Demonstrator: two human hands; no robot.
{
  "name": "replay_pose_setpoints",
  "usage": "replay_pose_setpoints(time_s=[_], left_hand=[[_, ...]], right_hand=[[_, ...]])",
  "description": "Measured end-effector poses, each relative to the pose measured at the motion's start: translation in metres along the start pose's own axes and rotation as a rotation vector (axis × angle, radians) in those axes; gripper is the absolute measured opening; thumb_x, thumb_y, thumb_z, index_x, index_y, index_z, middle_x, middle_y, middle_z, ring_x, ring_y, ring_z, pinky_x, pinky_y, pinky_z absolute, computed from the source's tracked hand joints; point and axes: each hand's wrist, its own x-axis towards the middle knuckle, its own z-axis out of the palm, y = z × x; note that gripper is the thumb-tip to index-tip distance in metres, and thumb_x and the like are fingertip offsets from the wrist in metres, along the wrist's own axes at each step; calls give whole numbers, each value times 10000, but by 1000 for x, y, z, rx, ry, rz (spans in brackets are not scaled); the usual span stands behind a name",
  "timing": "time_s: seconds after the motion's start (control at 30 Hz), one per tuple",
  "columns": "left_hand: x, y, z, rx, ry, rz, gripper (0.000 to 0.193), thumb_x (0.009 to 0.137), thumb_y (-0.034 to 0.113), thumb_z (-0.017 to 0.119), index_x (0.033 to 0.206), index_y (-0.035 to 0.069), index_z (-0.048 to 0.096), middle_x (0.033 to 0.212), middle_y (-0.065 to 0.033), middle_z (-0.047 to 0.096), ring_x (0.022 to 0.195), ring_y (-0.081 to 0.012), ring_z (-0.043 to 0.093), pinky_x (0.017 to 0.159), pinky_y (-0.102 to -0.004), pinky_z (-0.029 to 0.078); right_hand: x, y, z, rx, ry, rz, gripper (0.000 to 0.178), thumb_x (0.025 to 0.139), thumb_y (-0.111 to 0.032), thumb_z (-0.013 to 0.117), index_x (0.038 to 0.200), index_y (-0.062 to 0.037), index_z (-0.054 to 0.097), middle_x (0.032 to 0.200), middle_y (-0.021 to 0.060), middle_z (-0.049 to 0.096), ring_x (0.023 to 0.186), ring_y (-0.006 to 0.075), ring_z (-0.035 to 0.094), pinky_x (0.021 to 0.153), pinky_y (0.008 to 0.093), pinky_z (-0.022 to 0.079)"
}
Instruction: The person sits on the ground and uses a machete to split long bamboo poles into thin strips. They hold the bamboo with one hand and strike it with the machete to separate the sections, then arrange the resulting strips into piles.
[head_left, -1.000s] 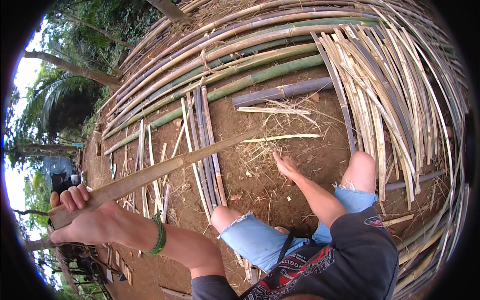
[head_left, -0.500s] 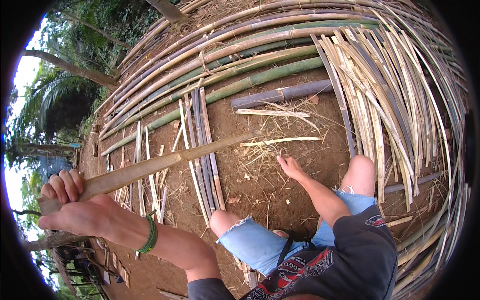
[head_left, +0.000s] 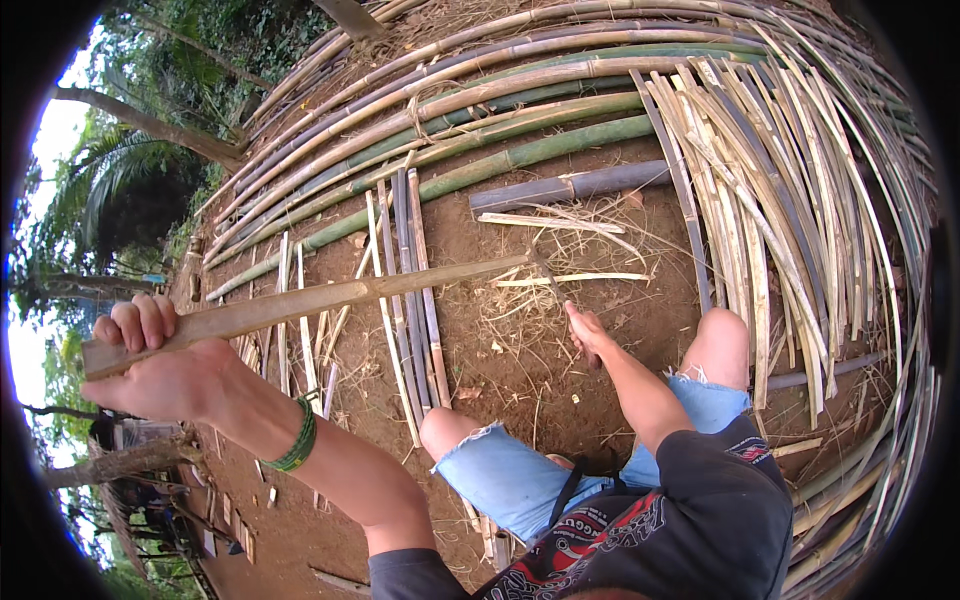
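Note:
My left hand (head_left: 170, 360) is closed around the near end of a long split bamboo strip (head_left: 350, 292), raised at the far left. The strip slants across to the middle of the view. In my right hand (head_left: 588, 332), held out in front of my knees, is a knife (head_left: 552, 278) with a thin dark blade; its handle end shows below the fist. The blade's upper end meets or overlaps the strip's far tip; I cannot tell whether they touch. On the ground just beyond the knife lies a pale bamboo sliver (head_left: 610, 277) among shavings.
A dark bamboo piece (head_left: 570, 187) lies ahead, with long bamboo poles (head_left: 540, 148) stretching behind it. To the right rests a large heap of split strips (head_left: 775, 200). Several narrow strips (head_left: 410, 290) lie left of centre, beneath the held one. My bare knees flank the work spot.
My right hand has turned, and the knife blade now shows at the strip's far tip. My left hand and the strip have shifted slightly, the far tip moving a little right and up.

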Motion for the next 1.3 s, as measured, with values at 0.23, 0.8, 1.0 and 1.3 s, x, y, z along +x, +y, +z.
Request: replay_pose_setpoints(time_s=[0.23,0.8,1.0,1.3], left_hand=[[12,-20,28,105,150,68,389,1052,431,351,975,49,352,746,-61,459,588,-147,433,518,-281,389],[-20,-5,48,234,112,179,388,1046,464,330,882,117,275,659,-46,427,511,-98,339,444,-243,286],[-16,-15,53,212,78,160,346,1067,417,292,898,115,277,667,-46,419,522,-102,322,461,-253,283],[-16,-21,72,231,92,190,295,1077,350,289,923,99,278,664,-49,389,539,-119,318,476,-275,281]], right_hand=[[-52,-10,8,232,-26,-132,610,936,-648,466,631,-120,445,491,-13,414,398,119,409,391,301,342],[-175,-82,81,5,-308,-976,593,998,-586,346,571,-178,405,468,-63,310,394,75,279,359,314,242],[-27,-8,-1,-81,23,-192,669,959,-682,330,573,-141,399,462,0,412,378,135,410,417,370,397],[2,-10,34,-29,-52,-583,650,945,-686,380,587,-143,407,487,-23,413,394,109,399,392,300,366]])
